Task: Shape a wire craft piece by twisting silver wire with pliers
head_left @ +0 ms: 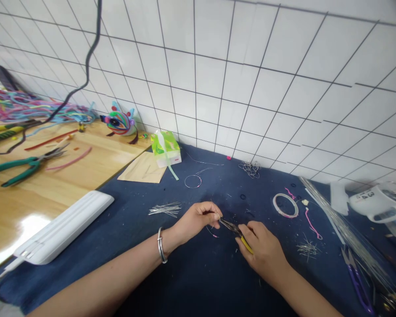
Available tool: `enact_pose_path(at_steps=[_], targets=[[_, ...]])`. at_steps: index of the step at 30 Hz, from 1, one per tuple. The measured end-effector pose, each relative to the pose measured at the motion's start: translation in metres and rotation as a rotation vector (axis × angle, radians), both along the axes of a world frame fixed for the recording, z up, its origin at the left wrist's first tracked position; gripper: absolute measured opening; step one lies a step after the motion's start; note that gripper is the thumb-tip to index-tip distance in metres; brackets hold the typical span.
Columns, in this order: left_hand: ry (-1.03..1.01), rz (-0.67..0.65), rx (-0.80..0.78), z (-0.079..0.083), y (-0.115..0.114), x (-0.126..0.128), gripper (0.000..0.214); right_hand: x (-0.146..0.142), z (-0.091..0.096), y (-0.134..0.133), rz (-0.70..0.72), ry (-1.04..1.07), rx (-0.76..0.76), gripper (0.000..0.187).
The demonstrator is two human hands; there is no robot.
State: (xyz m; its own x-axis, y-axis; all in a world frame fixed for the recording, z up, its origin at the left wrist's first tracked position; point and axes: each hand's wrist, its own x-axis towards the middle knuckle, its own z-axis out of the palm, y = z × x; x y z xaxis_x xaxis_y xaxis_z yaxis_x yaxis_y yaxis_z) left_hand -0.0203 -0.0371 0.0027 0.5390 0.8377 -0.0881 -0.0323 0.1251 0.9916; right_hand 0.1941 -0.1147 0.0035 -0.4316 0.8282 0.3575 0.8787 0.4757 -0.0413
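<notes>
My left hand (201,218), a silver bangle on its wrist, pinches a thin wire loop between thumb and fingertips. Pink beads (215,236) show on the part of the loop that hangs below the fingers. Closed round yellow-handled needle-nose pliers (231,226), my right hand (260,246) holds their jaws at the left fingertips. What exactly the jaws grip is too small to make out. Beyond the hands lies another wire ring (193,181) with small beads. A pile of short wire pieces (165,209) is left of my left hand.
A white power strip (66,229) and green-handled pliers (26,167) are at left. A tissue pack (166,149) stands near the wall. On the right are a wire coil (285,205), loose wires (307,250), purple snips (357,279), long rods (343,229) and a white jug (378,202).
</notes>
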Motion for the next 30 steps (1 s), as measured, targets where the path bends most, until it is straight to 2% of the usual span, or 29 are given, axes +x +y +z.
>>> enact_pose_path(at_steps=[30], targets=[[0.126,-0.007,0.154,0.0034,-0.0017,-0.0007,0.015,-0.0014,-0.0011,-0.0035,0.035,0.031,-0.027,0.023]])
